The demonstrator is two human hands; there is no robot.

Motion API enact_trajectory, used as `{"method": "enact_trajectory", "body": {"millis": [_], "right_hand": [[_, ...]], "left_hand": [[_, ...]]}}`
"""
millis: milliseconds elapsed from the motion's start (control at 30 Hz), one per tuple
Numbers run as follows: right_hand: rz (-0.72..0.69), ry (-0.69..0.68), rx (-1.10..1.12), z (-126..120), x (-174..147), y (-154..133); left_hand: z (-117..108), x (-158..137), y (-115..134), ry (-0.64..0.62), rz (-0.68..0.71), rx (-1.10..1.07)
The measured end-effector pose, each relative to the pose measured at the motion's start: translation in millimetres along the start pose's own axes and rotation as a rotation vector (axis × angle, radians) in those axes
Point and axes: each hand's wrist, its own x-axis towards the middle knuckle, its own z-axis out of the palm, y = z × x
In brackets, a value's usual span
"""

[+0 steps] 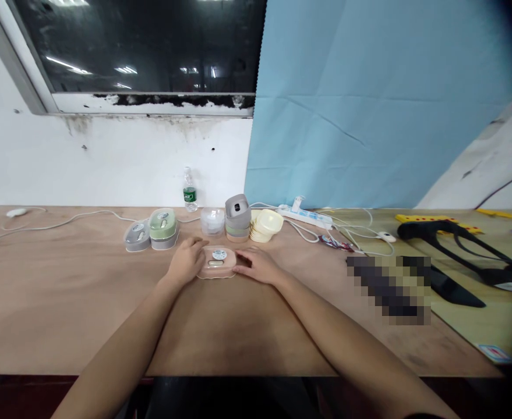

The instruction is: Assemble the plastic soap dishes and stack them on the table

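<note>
At the lower centre of the frame the brown worktop (238, 337) lies bare, and its left side is open up to a thin white cable (77, 217). Beyond the pink lidded plastic box (216, 272) between my left grip (189, 262) and right grip (259, 266), a row blocks me: clear plastic tubs (212, 223), a grey-topped container stack (238, 220), pale yellow trays (268, 223). Left of centre, a grey lidded box (137, 236) and a green-over-grey stack (163, 228) stand in the way; right of centre, tangled white cords (310, 237) do, and a blurred dark object (387, 291).
</note>
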Motion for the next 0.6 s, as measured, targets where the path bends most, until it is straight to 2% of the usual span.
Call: {"method": "enact_trajectory", "body": {"millis": [67,233,433,533,600], "right_hand": [[0.002,0.005,-0.012,1,0,0],[0.036,0.011,-0.016,0,0,-4],[0.075,0.019,0.021,-3,0,-6],[0.066,0.021,0.031,-3,0,-5],[0.064,0.017,0.025,-3,0,-4]], "left_hand": [[-1,1,-3,-0.038,0.075,-0.112],[-9,-1,-10,-0.161,0.076,-0.271],[-8,-6,-9,-0.299,0.152,-0.224],[-9,-6,-6,-0.311,0.184,-0.210],[-13,-5,-4,-0.270,0.196,-0.184]]}}
